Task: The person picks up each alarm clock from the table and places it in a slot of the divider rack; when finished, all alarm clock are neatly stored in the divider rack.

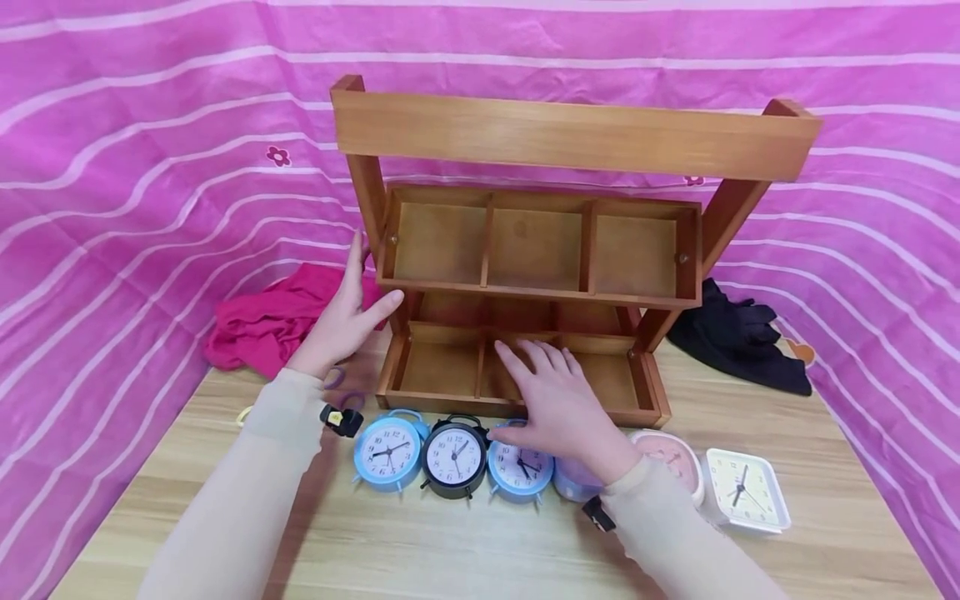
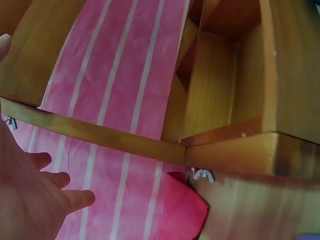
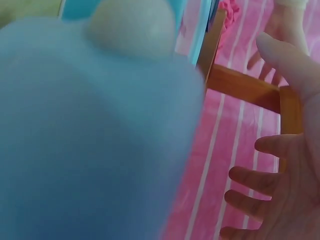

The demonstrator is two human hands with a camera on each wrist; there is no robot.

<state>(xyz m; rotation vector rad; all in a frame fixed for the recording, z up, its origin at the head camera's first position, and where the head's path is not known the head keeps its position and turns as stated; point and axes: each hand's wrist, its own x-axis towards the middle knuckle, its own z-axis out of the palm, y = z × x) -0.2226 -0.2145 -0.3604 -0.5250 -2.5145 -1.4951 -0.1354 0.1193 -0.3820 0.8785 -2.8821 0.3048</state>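
A two-tier wooden shelf (image 1: 577, 133) stands on the table, each tier split into three compartments. My left hand (image 1: 348, 321) is at the shelf's left side, fingers spread and thumb out; the left wrist view shows the palm and fingers (image 2: 75, 200) holding nothing. With fingers apart, my right hand (image 1: 558, 404) hovers before the lower tier, over the row of clocks. That row has a light blue alarm clock (image 1: 388, 452), a black one (image 1: 454, 457), another blue one (image 1: 517, 475), a partly covered lilac item (image 1: 573, 482), a pink clock (image 1: 667, 457) and a white square clock (image 1: 746, 492).
Bright pink cloth (image 1: 281, 321) lies bunched left of the shelf, black cloth (image 1: 738, 337) to its right. Small purple rings (image 1: 352, 402) lie near the left wrist. Pink striped fabric (image 1: 150, 125) hangs around the table. A blurred blue shape (image 3: 100, 140) fills much of the right wrist view.
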